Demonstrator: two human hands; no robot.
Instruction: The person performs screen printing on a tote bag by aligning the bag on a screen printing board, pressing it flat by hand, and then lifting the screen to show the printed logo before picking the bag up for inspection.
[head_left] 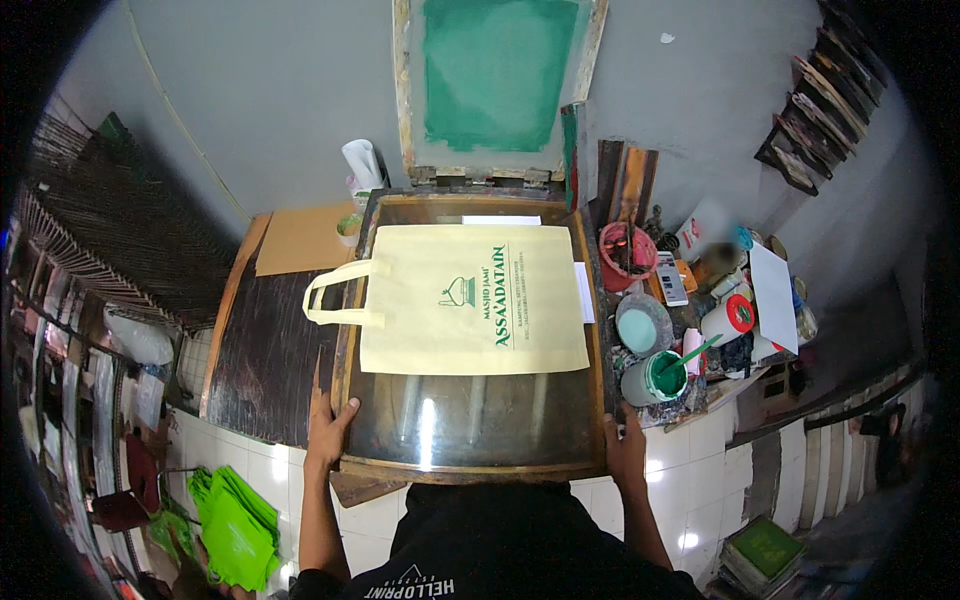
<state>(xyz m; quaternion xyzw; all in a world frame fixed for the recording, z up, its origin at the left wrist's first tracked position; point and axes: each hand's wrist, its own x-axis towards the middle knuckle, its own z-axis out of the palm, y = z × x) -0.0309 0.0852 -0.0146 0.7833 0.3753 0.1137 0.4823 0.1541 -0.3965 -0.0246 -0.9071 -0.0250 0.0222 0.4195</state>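
A pale yellow cloth tote bag [430,320] with a green print lies flat on the glass-topped printing table [500,430], its handles pointing left past the table's edge. My left hand [328,430] grips the table's left edge near the front corner, thumb on top. On the opposite side, my right hand [625,455] is closed around the right edge, with its fingers partly hidden. Neither hand touches the bag. Behind the table, a screen frame [495,80] with a green mesh area is hinged up against the wall.
White paper pieces [585,292] stick out beside the bag. At right stand an open green paint tub [665,375] with a stirrer, a pink bucket [628,250] and a phone [670,280]. Brown cardboard [300,240] lies at left. Bright green bags [237,530] are at lower left.
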